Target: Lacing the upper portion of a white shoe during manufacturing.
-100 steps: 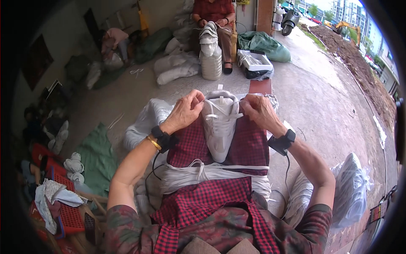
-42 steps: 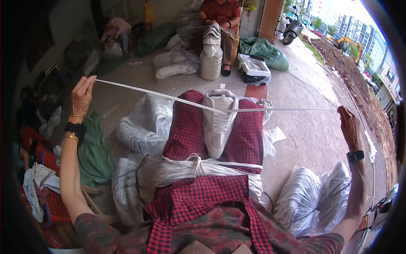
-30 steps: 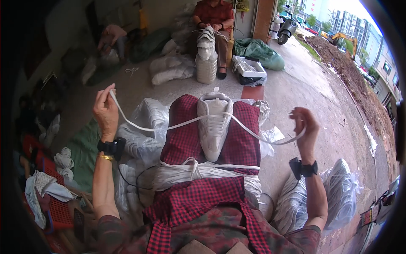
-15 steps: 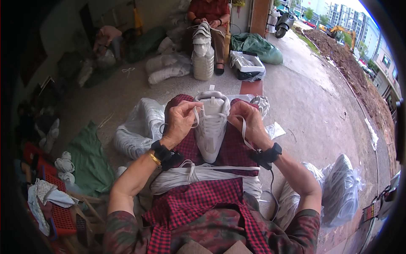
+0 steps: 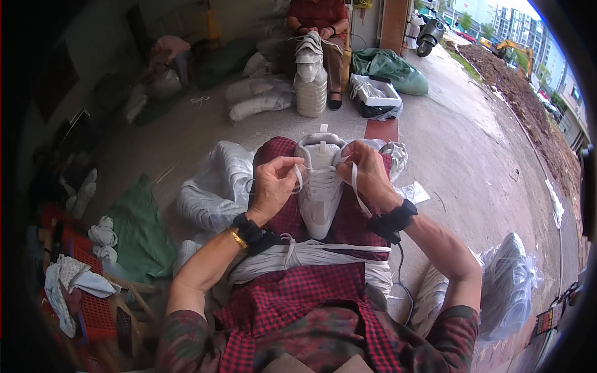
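Note:
A white sneaker (image 5: 320, 202) stands between my knees with its toe toward me, laced across several rows. My left hand (image 5: 275, 186) is at the shoe's left side, thumb and fingers pinching a white shoelace (image 5: 300, 180) that loops below them. On the other side, my right hand (image 5: 368, 171) pinches the lace near the upper eyelets, and its loose end hangs past my wrist. The fingertips of both hands are close to the shoe's collar. Across my lap, over the checked apron (image 5: 292, 289), lies a bundle of white laces (image 5: 311, 261).
Plastic-wrapped stacks of white shoe parts lie left (image 5: 214, 186) and right (image 5: 507, 286) of me. A red crate (image 5: 96, 311) with cloths is at lower left, beside a green sheet (image 5: 140, 230). Ahead, a seated person (image 5: 317, 22) works behind a shoe stack (image 5: 311, 93).
My right hand has moved up and in toward the shoe's collar, lace still pinched. My left hand stays beside the shoe with its loop. The whole view has shifted slightly.

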### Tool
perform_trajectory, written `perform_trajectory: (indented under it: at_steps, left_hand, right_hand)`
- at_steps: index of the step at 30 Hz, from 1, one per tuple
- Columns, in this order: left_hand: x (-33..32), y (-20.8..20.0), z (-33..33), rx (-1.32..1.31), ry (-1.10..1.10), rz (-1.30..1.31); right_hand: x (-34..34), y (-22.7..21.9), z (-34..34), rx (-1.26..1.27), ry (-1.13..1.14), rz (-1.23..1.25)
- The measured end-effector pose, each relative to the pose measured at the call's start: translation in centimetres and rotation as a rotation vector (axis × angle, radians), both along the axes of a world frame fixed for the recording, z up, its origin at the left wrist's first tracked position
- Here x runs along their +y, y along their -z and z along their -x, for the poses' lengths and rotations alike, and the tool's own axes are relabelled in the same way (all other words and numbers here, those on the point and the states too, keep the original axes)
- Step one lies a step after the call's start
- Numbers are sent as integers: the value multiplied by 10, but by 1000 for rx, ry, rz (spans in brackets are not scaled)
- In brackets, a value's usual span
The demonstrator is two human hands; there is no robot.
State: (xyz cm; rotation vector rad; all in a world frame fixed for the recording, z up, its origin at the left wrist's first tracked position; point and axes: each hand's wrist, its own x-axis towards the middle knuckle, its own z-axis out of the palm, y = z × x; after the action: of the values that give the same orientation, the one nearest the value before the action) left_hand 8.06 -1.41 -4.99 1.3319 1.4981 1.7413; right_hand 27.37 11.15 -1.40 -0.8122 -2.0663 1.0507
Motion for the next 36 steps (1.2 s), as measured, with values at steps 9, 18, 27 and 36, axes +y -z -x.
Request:
perform_trajectory:
  at_steps: [9,18,27,36]
  left_hand:
    - [-2,-8,-1,180,-109,-54]
    - [18,-16,-6,566,-111,-178]
    - [35,-85,33,1484,252,-200]
    - [76,-113,34,1375,711,720]
  right_hand:
    - [3,0,-9,80,-143,67]
    - [-2,-1,-12,130,-159,44]
    - [21,-51,-8,-468,-424,-789]
    - [28,-50,3,-487,-590,-948]
